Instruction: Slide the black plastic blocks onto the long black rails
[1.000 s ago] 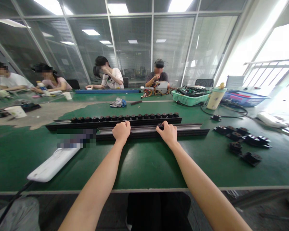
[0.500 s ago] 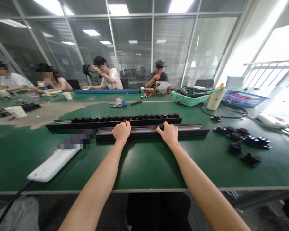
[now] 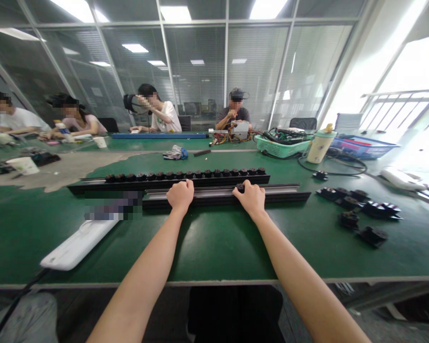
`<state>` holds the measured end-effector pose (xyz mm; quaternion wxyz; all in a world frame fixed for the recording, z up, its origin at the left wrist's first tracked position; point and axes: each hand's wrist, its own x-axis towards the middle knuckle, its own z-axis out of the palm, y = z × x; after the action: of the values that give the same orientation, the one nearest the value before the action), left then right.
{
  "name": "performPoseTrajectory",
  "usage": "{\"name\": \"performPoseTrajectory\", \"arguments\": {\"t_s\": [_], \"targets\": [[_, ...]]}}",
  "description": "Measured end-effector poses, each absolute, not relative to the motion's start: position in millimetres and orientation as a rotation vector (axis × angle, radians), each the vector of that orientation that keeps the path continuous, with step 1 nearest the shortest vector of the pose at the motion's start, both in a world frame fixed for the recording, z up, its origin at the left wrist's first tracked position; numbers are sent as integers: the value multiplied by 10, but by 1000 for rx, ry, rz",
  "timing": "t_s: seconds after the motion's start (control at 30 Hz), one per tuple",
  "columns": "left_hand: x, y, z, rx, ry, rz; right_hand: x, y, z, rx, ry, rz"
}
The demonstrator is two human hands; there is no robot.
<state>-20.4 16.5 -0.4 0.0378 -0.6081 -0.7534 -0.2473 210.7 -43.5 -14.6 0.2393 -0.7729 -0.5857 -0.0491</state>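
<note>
Two long black rails with a bright metal strip lie side by side across the green table. My left hand (image 3: 180, 196) is curled over the top of the nearer rail (image 3: 214, 199), and my right hand (image 3: 249, 197) grips the same rail farther along. A small black knob (image 3: 240, 187) sits just at my right fingertips. The farther rail (image 3: 186, 181) carries a tight row of several round black knobs, and neither hand touches it. The rail beneath my palms is hidden.
Several black blocks (image 3: 357, 207) lie to the right. A white strip (image 3: 79, 244) lies at the left. A green basket of cables (image 3: 282, 145), a bottle (image 3: 320, 146) and a blue tray (image 3: 361, 146) stand beyond. Co-workers sit across the table.
My hands have not visibly moved on the rail. Across the table, a co-worker has moved a headset away from their head, towards the left.
</note>
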Motion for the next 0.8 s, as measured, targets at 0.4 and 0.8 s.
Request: {"name": "performPoseTrajectory", "arguments": {"t_s": [0.4, 0.8], "targets": [[-208, 167, -8, -1864, -2300, -776, 2110, -442, -127, -2122, -1596, -118], [-213, 162, 0, -1880, -2311, -778, 2138, -445, -110, -2144, -1569, -80]]}}
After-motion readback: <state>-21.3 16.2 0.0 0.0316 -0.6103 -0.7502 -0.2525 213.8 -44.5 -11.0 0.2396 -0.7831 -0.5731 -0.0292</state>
